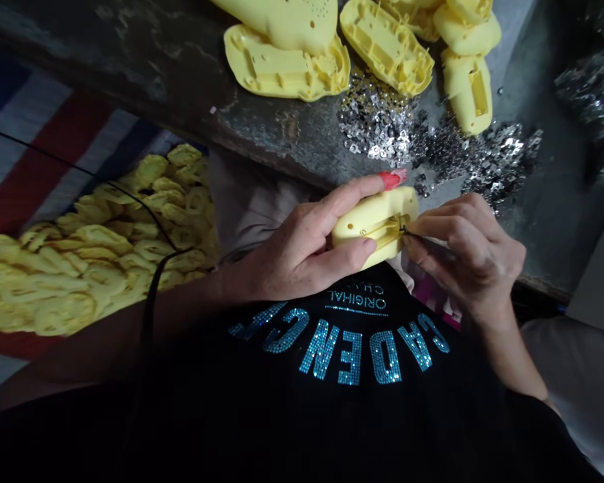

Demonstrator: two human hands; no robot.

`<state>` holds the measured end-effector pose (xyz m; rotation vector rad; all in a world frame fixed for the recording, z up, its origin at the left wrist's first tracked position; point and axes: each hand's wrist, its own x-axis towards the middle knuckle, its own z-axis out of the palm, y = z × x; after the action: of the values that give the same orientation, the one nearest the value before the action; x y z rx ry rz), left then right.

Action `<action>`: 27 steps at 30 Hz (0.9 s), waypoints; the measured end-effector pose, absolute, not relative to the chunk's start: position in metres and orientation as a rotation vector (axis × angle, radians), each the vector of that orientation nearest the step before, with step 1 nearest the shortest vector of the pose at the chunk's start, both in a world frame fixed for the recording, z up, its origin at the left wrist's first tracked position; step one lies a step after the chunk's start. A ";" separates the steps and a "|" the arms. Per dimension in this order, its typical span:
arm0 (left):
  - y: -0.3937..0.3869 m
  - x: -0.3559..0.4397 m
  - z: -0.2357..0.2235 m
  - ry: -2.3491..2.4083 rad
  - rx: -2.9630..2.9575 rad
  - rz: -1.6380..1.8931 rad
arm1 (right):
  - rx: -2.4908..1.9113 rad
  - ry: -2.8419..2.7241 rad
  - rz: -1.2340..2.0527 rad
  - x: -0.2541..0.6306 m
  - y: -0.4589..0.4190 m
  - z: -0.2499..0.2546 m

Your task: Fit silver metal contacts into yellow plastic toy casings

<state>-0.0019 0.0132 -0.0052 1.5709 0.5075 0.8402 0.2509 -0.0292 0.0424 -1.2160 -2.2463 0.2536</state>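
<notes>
My left hand (pixel 307 245) is closed around a yellow plastic shell (pixel 370 218) with an open recess facing up. Its thumb presses the near edge, and a red wrap covers the tip of one finger on the far side. At the recess's right end, my right hand (pixel 466 248) pinches a small dark metal piece (pixel 403 229) against the shell. The fingertips partly hide this piece, so its exact shape is unclear. Just beyond both hands lies a heap of small shiny metal pieces (pixel 382 127) on the dark worktable (pixel 282 144).
More yellow shells (pixel 289 64) rest along the table's far side, one standing near the metal heap (pixel 503 161). Another silvery pile (pixel 591 87) is at far right. Many yellow parts (pixel 95 255) lie on a striped sheet (pixel 45 161) at left. A black cord (pixel 154 295) crosses my left forearm.
</notes>
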 end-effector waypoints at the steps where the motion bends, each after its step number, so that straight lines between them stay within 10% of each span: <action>1: 0.013 -0.002 -0.005 0.521 1.570 0.831 | -1.224 -2.272 0.236 0.251 -0.029 0.043; 27: 0.013 0.001 0.000 0.572 1.580 0.859 | -1.309 -2.200 -0.008 0.244 -0.049 0.036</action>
<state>0.0013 0.0131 -0.0002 1.5803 0.5725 0.8591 0.2435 -0.0488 0.0362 -1.3085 -2.2002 -0.0081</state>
